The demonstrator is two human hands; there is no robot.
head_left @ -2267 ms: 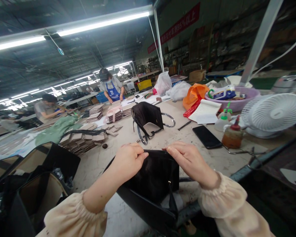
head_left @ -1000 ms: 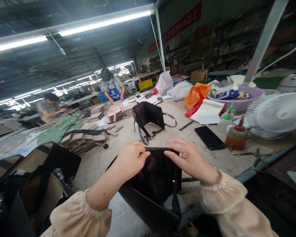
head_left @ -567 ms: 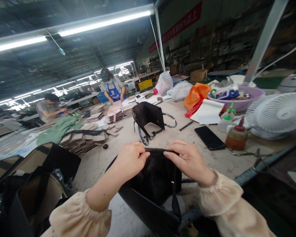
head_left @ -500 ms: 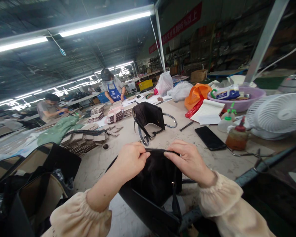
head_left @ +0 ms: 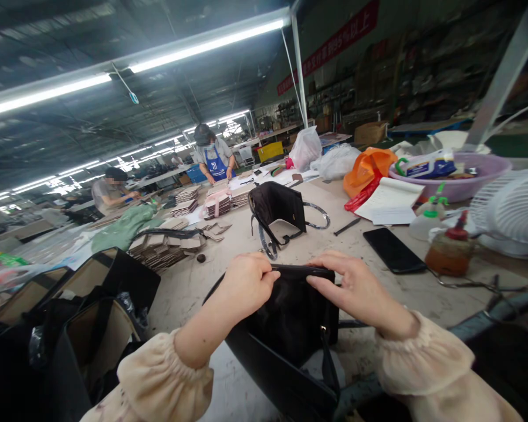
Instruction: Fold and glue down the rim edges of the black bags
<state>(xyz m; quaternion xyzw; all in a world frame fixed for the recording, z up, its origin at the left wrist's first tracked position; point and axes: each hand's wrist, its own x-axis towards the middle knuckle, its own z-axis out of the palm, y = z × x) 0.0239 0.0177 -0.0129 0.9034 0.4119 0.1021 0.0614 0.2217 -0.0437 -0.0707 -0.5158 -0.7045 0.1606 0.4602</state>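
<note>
A black handbag [head_left: 281, 328] stands open in front of me, its dark lining showing. My left hand [head_left: 250, 284] pinches the far top edge of the bag, thumb against the inside. Farther right along that same edge, my right hand [head_left: 349, 287] grips it between thumb and fingers. A strap with a small metal fitting hangs at the bag's right side. Just beyond my hands, a second dark handbag [head_left: 278, 211] lies on the table, its handles wrapped in clear film.
More black bags [head_left: 101, 328] crowd the left side. Behind them lie stacked board pieces [head_left: 167, 249] and a green cloth [head_left: 125, 225]. To the right are a phone [head_left: 393, 250], a glue bottle [head_left: 449, 252], a white fan [head_left: 514, 205] and a purple basin [head_left: 462, 181]. A co-worker [head_left: 215, 155] stands across the table.
The whole view has shifted, so the scene sits farther right. Both hands keep their hold on the bag's edge; the right fingers look slightly more spread.
</note>
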